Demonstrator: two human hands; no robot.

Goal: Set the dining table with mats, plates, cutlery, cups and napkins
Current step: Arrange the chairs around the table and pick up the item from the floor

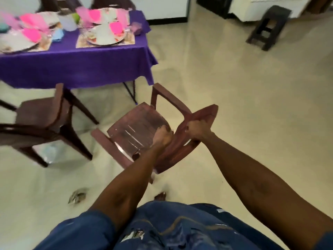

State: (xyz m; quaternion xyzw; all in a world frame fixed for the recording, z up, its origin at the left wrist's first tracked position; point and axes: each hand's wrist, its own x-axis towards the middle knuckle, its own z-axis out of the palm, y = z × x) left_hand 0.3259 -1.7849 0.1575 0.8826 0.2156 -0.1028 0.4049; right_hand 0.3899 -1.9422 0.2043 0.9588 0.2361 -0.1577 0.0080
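A brown plastic armchair [137, 127] hangs tilted above the floor in front of me. My left hand [162, 135] grips the rear edge of its seat. My right hand [197, 129] grips the top of its backrest. The dining table [75, 64], covered in a purple cloth, stands at the upper left. On it lie patterned mats [129, 41], silver plates [102, 36], pink napkins [116, 27] and a pale cup [67, 22], all blurred.
A second brown chair [41, 120] stands at the table's near side on the left. A dark stool [268, 27] stands at the upper right. A crumpled scrap [78, 195] lies on the cream floor near my leg. My foot [160, 195] shows below the chair.
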